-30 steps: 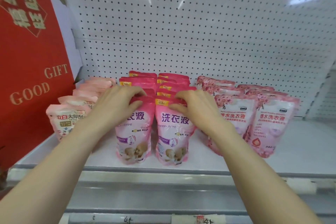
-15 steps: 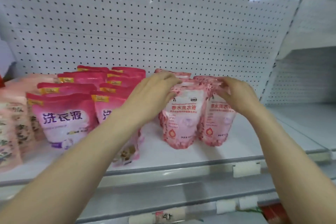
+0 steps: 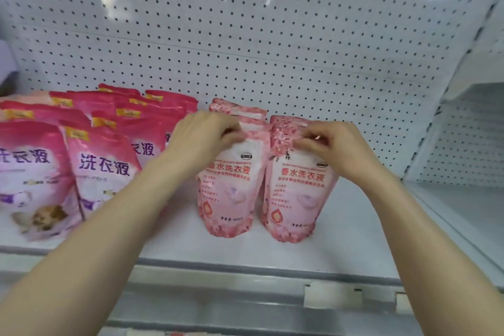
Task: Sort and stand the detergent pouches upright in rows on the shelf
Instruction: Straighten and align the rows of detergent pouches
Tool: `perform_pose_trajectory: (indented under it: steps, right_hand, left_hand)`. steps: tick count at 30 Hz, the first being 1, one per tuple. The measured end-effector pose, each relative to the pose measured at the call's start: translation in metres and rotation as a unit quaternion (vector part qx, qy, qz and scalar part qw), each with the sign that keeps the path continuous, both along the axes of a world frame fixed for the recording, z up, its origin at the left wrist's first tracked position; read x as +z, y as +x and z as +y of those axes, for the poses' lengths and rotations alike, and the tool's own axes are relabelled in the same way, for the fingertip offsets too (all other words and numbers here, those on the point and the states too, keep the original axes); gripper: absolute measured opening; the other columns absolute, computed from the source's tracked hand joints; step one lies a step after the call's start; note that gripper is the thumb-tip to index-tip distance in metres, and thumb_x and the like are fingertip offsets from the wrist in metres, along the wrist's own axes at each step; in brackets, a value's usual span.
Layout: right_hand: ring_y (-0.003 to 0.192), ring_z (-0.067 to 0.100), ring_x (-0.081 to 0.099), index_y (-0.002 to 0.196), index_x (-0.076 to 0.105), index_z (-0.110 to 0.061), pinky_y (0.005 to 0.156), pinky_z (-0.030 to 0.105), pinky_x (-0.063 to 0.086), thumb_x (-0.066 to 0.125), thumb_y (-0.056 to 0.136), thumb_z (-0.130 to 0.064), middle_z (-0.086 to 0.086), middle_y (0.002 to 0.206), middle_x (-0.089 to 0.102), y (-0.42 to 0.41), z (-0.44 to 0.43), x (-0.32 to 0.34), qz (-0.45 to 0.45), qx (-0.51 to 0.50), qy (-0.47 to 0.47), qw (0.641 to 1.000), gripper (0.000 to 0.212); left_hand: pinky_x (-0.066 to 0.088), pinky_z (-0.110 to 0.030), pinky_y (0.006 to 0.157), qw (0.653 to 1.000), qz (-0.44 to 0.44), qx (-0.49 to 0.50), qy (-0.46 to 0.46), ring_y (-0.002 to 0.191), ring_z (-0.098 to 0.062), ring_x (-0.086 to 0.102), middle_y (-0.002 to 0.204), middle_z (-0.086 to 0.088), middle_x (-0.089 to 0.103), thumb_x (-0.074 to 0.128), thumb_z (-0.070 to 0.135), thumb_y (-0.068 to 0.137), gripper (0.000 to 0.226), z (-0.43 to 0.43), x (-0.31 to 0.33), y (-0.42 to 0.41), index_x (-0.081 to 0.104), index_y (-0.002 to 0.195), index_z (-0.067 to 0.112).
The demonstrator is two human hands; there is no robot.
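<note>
Two light pink floral detergent pouches stand upright side by side on the white shelf (image 3: pixel 272 254). My left hand (image 3: pixel 203 135) grips the top edge of the left floral pouch (image 3: pixel 229 194). My right hand (image 3: pixel 330 146) pinches the top of the right floral pouch (image 3: pixel 297 199). More floral pouches (image 3: pixel 238 110) stand in a row behind the left one. To the left, deeper pink pouches (image 3: pixel 103 169) with purple characters stand in rows running back toward the pegboard.
A white pegboard wall (image 3: pixel 272 35) backs the shelf. A perforated divider (image 3: pixel 447 106) closes it on the right, with another shelf bay (image 3: pixel 463 199) beyond. A grey price rail (image 3: pixel 245 297) with white tags runs along the front edge.
My hands left the deep pink pouches and moved right onto the floral pouches. The view swung right, so the red gift box at left is out of frame.
</note>
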State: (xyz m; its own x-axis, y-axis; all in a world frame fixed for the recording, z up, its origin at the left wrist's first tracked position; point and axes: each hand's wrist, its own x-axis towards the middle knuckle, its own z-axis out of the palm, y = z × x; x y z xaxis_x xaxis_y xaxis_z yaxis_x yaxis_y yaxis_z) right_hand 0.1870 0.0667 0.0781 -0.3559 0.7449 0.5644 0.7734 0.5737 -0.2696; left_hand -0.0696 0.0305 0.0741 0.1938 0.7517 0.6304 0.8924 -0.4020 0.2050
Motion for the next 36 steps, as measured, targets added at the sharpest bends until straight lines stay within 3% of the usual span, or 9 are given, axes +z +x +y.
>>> perform_pose_trajectory:
  steps: [7,10,14,19,21,23,25,29,36]
  right_hand:
    - [0.071,0.021,0.063,0.080,0.075,-0.021,0.073,0.038,0.052,0.070,0.087,-0.038,-0.002,0.073,0.071,0.009,-0.001,0.010,-0.002,0.063,-0.018,0.998,0.019]
    - [0.069,0.016,0.062,0.079,0.073,-0.021,0.073,0.037,0.051,0.069,0.086,-0.042,-0.005,0.072,0.069,0.006,0.000,0.007,-0.048,0.059,-0.019,0.997,0.023]
    - [0.062,0.011,0.060,0.082,0.076,-0.026,0.066,0.031,0.049,0.064,0.088,-0.049,-0.003,0.071,0.070,0.012,0.000,0.014,0.020,0.052,-0.048,0.997,0.026]
    - [0.091,0.011,0.066,0.110,0.073,-0.028,0.089,0.036,0.052,0.068,0.090,-0.038,-0.010,0.099,0.074,0.010,0.036,0.035,-0.040,-0.034,-0.010,0.999,0.023]
    - [0.079,0.013,0.064,0.092,0.073,-0.030,0.079,0.033,0.053,0.071,0.088,-0.038,-0.009,0.085,0.072,0.004,0.055,0.033,-0.106,-0.046,-0.064,0.991,0.010]
    - [0.054,0.015,0.046,0.059,0.055,-0.022,0.057,0.029,0.040,0.071,0.088,-0.032,-0.007,0.056,0.052,-0.002,0.069,0.028,-0.143,-0.043,-0.113,0.982,0.035]
    - [0.050,0.014,0.029,0.053,0.035,-0.018,0.051,0.029,0.026,0.069,0.090,-0.027,-0.005,0.049,0.033,-0.004,0.076,0.027,-0.145,-0.026,-0.128,0.981,0.051]
    - [0.051,0.014,0.025,0.055,0.032,-0.016,0.051,0.028,0.021,0.068,0.090,-0.025,-0.001,0.052,0.030,-0.004,0.079,0.035,-0.133,0.005,-0.158,0.979,0.051]
    - [0.052,0.014,0.024,0.055,0.032,-0.018,0.056,0.029,0.022,0.071,0.089,-0.025,-0.003,0.051,0.028,-0.008,0.087,0.035,-0.106,0.029,-0.196,0.974,0.052]
  left_hand:
    - [0.050,-0.032,0.067,1.000,0.004,0.014,-0.001,0.061,-0.009,0.058,0.065,0.013,0.063,0.064,0.040,0.088,0.018,-0.008,0.001,0.007,0.072,0.083,0.025]
    - [0.048,-0.029,0.064,1.000,0.013,0.008,-0.022,0.058,0.001,0.055,0.063,0.015,0.060,0.062,0.041,0.089,0.020,-0.008,0.000,0.007,0.070,0.082,0.024]
    - [0.036,-0.022,0.052,0.998,-0.005,0.003,-0.058,0.051,-0.006,0.053,0.058,0.009,0.060,0.054,0.043,0.094,0.033,-0.009,0.012,-0.002,0.062,0.069,0.023]
    - [0.049,-0.028,0.084,0.998,0.017,0.006,-0.058,0.088,-0.009,0.065,0.099,0.009,0.073,0.062,0.033,0.092,0.018,0.030,0.041,-0.010,0.073,0.104,0.025]
    - [0.047,-0.030,0.092,0.992,0.052,0.023,-0.110,0.099,-0.013,0.063,0.111,0.006,0.071,0.064,0.032,0.091,0.026,0.057,0.043,-0.012,0.069,0.115,0.024]
    - [0.048,-0.034,0.093,0.981,0.094,0.028,-0.166,0.103,-0.016,0.063,0.116,0.004,0.069,0.065,0.030,0.090,0.030,0.080,0.041,-0.012,0.067,0.118,0.022]
    - [0.050,-0.035,0.087,0.971,0.126,0.026,-0.203,0.097,-0.019,0.064,0.105,0.003,0.070,0.065,0.026,0.090,0.020,0.096,0.037,-0.011,0.069,0.108,0.019]
    - [0.039,-0.031,0.061,0.971,0.135,0.008,-0.197,0.062,-0.019,0.049,0.063,0.001,0.051,0.063,0.017,0.090,0.024,0.100,0.035,-0.015,0.055,0.069,0.009]
    - [0.033,-0.029,0.056,0.971,0.131,0.003,-0.199,0.061,-0.018,0.048,0.065,-0.004,0.057,0.065,0.019,0.088,0.026,0.093,0.037,-0.019,0.055,0.066,0.011]
